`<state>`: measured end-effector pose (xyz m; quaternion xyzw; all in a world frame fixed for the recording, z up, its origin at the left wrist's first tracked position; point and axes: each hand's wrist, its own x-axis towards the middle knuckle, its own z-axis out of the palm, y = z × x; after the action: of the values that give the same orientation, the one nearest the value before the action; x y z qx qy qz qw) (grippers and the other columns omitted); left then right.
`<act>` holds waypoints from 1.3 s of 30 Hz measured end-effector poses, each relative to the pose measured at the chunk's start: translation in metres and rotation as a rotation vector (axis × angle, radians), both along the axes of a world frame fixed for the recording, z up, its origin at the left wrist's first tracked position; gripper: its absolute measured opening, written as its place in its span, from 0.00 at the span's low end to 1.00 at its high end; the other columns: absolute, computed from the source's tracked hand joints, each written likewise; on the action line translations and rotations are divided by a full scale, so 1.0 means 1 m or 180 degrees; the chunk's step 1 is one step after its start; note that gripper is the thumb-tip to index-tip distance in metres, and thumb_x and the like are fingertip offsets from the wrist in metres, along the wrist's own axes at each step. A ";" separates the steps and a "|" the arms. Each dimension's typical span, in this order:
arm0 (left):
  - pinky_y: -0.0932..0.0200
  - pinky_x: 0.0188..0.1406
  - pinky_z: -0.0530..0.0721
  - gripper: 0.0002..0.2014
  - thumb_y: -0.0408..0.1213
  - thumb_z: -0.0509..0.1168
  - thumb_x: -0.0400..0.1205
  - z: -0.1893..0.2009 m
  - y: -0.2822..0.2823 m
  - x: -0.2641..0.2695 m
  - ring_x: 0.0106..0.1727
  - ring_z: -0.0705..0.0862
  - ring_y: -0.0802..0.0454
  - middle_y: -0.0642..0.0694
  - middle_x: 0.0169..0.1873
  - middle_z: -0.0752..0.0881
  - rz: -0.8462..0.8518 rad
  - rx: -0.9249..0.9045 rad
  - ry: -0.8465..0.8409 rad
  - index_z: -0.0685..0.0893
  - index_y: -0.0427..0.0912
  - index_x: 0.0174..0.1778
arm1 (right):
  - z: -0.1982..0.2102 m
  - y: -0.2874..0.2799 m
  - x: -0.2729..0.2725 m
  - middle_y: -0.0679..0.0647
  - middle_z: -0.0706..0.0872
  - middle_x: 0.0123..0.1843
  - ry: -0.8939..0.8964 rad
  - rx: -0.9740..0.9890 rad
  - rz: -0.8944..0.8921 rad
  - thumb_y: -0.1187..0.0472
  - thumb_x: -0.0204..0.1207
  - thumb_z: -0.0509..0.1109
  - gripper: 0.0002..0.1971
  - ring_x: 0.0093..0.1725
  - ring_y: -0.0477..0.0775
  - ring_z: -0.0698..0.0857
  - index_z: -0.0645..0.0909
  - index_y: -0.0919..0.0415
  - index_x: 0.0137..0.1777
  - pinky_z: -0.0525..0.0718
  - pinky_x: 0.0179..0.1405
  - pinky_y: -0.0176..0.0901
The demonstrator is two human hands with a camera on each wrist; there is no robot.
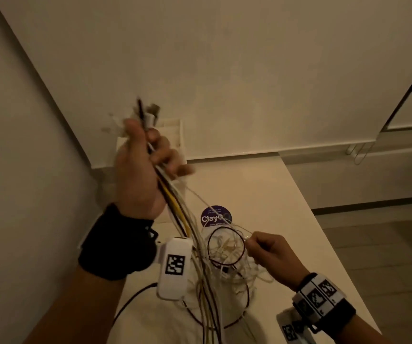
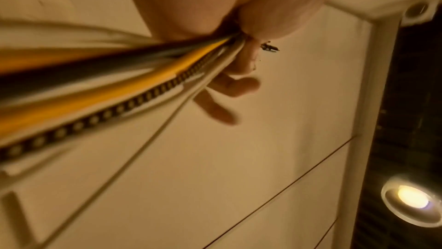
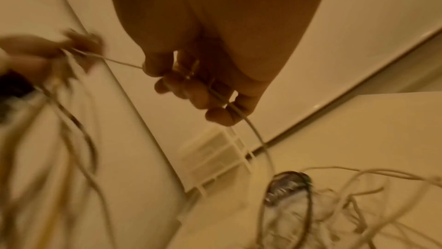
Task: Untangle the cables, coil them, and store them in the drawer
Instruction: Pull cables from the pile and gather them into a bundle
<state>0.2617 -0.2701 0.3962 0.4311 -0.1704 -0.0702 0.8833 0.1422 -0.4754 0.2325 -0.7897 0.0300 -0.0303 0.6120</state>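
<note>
Over the white table (image 1: pixel 286 194), head view: left hand (image 1: pixel 138 170) raised high, fingers curled round a bundle of cables (image 1: pixel 175 209), white, black and yellow strands, plug ends sticking out above the fist, blurred. Bundle runs down from the fist to a loose tangle (image 1: pixel 227 259) of thin white wire lying on the table, with a dark thin loop (image 1: pixel 226 247) standing in it. Right hand (image 1: pixel 272 254) low, just right of the tangle, fingers curled, pinching a thin white cable (image 1: pixel 247 238) at the loop's edge. Hands well apart, left high, right low. Purple round sticker (image 1: pixel 213 217) on the table just behind the tangle. White slatted organizer (image 1: pixel 172 130) against the wall behind the left hand. Black strap and white tagged camera module (image 1: pixel 174 266) on the left wrist. Left wrist view: left hand (image 2: pixel 215 16) clamped on the bundle (image 2: pixel 143 75); yellow, black, white and one chequered black-and-white strand fan out toward the lens, two fingers (image 2: pixel 229 86) loosely extended below the grip. Lit round lamp (image 2: pixel 411 198) at lower right. Right wrist view: right hand (image 3: pixel 203 75) with the thin white cable (image 3: pixel 239 113) running across the curled fingers; one end stretches taut to the left hand (image 3: pixel 31 52), the other drops toward the tangle (image 3: pixel 334 205) on the table. Slatted organizer (image 3: pixel 215 158) below the hand. Drawer not identifiable.
</note>
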 end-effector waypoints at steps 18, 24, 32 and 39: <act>0.54 0.25 0.72 0.12 0.40 0.68 0.81 -0.075 -0.066 -0.050 0.20 0.75 0.58 0.55 0.17 0.77 0.0170 0.2322 -0.0621 0.84 0.53 0.30 | 0.086 -0.005 0.025 0.54 0.65 0.25 -0.0362 0.1288 -0.0005 0.55 0.77 0.64 0.17 0.25 0.50 0.61 0.71 0.61 0.28 0.61 0.28 0.45; 0.67 0.18 0.59 0.10 0.39 0.65 0.77 -0.043 -0.061 -0.038 0.14 0.57 0.56 0.51 0.14 0.62 0.0363 0.1398 -0.0471 0.79 0.39 0.31 | 0.059 -0.008 0.019 0.58 0.74 0.27 -0.0462 0.1125 0.0183 0.55 0.82 0.59 0.19 0.27 0.54 0.69 0.80 0.68 0.36 0.68 0.27 0.38; 0.68 0.19 0.62 0.11 0.41 0.63 0.85 -0.010 -0.017 -0.004 0.13 0.60 0.57 0.55 0.14 0.65 0.1524 0.1083 -0.0565 0.83 0.43 0.39 | -0.004 -0.024 0.006 0.55 0.67 0.26 0.0030 0.0939 -0.0325 0.49 0.78 0.69 0.22 0.27 0.51 0.65 0.72 0.59 0.26 0.65 0.30 0.46; 0.62 0.31 0.81 0.05 0.38 0.73 0.76 -0.045 -0.039 -0.036 0.30 0.83 0.64 0.60 0.30 0.87 0.1529 0.2201 -0.1224 0.88 0.56 0.40 | 0.035 -0.025 0.027 0.64 0.56 0.28 -0.0226 0.0933 -0.0789 0.72 0.76 0.68 0.24 0.26 0.50 0.58 0.58 0.67 0.24 0.60 0.28 0.46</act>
<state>0.2258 -0.3089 0.3515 0.7328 -0.1929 0.1650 0.6313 0.1695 -0.5007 0.2671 -0.6808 0.1095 -0.1286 0.7127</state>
